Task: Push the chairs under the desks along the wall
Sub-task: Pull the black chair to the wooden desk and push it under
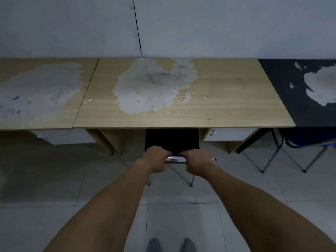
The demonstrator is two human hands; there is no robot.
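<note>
At centre frame we look down on a pale wood-grain laminate desk [218,99] with a large patch of its surface peeled to chalky white. Its front edge hides most of the black-seated chair with a chrome tube frame [171,140], whose thin metal legs stand on the glossy grey floor tiles [181,224]. Our left hand [154,159] and right hand [197,163], arms stretched forward, curl their fingers tightly round the chair's shiny back bar. At right, a blue folding chair [307,140] sits under a black-topped desk [283,91].
</note>
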